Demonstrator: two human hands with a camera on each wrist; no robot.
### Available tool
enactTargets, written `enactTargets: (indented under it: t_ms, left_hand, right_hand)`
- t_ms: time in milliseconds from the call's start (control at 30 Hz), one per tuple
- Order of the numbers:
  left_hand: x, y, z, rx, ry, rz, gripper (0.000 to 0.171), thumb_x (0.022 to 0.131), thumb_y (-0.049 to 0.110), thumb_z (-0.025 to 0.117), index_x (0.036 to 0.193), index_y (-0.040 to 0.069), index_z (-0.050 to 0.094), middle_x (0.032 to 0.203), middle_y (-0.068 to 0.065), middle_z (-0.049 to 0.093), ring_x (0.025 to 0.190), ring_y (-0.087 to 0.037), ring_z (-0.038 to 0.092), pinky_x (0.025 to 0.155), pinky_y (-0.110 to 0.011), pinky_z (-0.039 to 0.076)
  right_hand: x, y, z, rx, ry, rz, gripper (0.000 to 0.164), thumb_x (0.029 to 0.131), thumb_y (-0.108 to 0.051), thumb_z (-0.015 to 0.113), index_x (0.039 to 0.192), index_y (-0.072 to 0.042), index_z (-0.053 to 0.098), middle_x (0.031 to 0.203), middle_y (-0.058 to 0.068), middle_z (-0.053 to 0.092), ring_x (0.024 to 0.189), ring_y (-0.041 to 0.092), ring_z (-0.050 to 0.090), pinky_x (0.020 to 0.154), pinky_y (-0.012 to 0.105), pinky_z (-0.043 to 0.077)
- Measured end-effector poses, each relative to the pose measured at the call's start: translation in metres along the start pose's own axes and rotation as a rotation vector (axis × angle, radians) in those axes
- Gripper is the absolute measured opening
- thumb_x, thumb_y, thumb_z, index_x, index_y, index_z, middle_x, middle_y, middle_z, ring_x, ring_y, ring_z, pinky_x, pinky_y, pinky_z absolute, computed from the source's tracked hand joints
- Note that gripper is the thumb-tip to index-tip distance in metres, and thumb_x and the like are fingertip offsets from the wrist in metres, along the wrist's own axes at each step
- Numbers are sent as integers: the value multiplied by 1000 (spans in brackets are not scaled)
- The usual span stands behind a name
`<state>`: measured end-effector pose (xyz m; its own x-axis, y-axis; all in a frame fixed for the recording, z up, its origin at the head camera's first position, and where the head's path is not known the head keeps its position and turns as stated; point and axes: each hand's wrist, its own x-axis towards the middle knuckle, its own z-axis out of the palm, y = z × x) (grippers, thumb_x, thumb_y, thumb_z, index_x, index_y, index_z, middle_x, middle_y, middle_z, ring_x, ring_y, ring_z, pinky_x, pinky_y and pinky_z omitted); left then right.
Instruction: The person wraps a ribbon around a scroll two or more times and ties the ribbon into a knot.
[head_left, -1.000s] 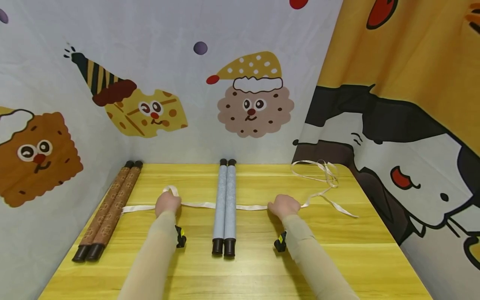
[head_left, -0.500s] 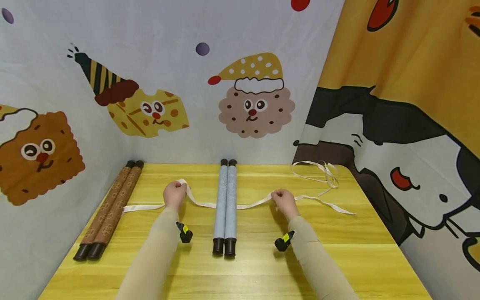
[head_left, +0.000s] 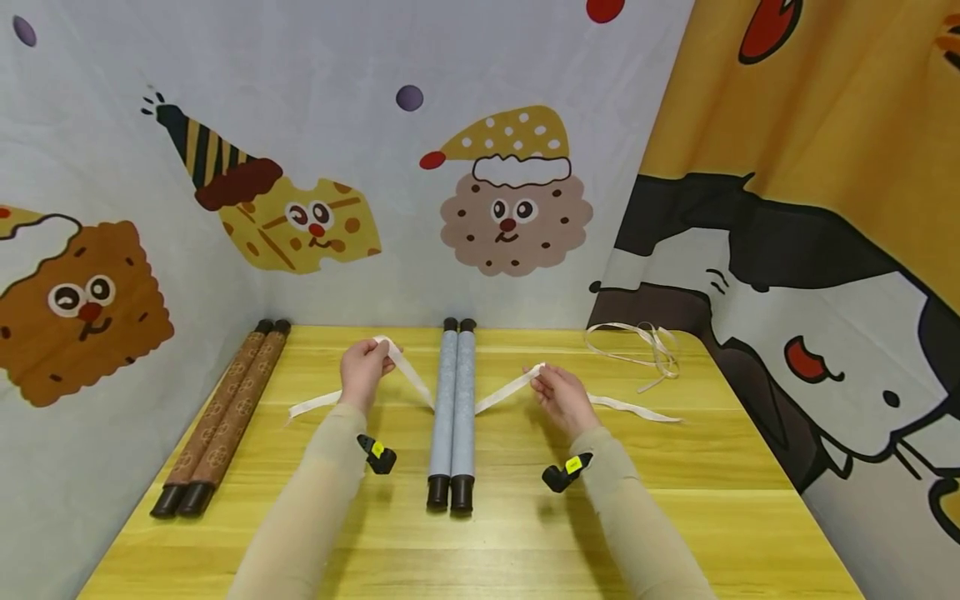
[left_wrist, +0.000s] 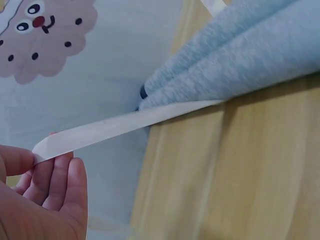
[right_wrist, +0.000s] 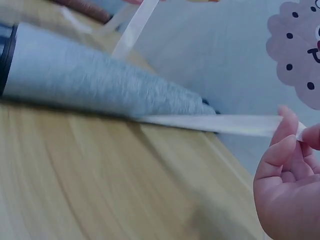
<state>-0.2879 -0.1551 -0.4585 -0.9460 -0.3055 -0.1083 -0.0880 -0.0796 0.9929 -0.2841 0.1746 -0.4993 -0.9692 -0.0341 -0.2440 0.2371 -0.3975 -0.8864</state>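
Two light-blue scroll rolls [head_left: 452, 408] with dark end caps lie side by side at mid-table. A cream ribbon [head_left: 506, 392] passes beneath them and rises on both sides. Left of the rolls, my left hand [head_left: 363, 371] pinches one length between thumb and fingers, raised off the table; in the left wrist view this ribbon [left_wrist: 100, 131] runs taut to the roll's underside. On the other side my right hand [head_left: 562, 398] pinches the other length, and the right wrist view shows that ribbon [right_wrist: 215, 123] stretched from under the roll. Loose tails hang beyond both hands.
Two brown patterned rolls [head_left: 222, 417] lie along the table's left edge. A loosely looped thin ribbon [head_left: 652, 354] rests at the back right corner. A cartoon-printed curtain [head_left: 345, 83] stands behind the wooden table [head_left: 525, 533].
Both hands have risen from the table and moved away from the person, drawing the ribbon up into a V around the blue rolls. The tail on the left has slid away from the brown rolls.
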Motion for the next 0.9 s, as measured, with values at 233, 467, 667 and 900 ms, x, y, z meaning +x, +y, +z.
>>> enactTargets:
  t_ms: [233,467,667,900]
  left_hand:
    - [-4,9,4,-54,-32,16,21,101,14,56,105,-7,58,116,-28,66,79,-13,69,75,-25,56]
    - [-6,21,6,-56,-66,24,24,101,15,57,111,-7,61,114,-27,67,75,-10,68,75,-25,55]
    - [-11,31,10,93,-196,88,31,102,17,57,117,-10,63,107,-24,68,82,-16,67,77,-27,55]
    - [-18,42,30,157,-329,138,30,99,13,60,115,-12,64,100,-20,68,82,-19,65,77,-28,53]
  right_hand:
    - [-1,-10,7,193,-62,80,13,106,-9,46,111,1,52,82,0,60,65,6,52,56,18,43]
    - [0,-26,11,248,-139,64,11,106,-12,45,114,-5,49,80,-2,58,60,4,47,48,16,36]
    - [-2,-48,23,47,-156,-118,13,105,-11,47,115,-3,52,86,-3,60,66,5,49,53,17,37]
    - [-5,-73,54,-217,-331,-331,13,105,-6,47,110,-6,58,93,0,63,75,10,49,65,22,39]
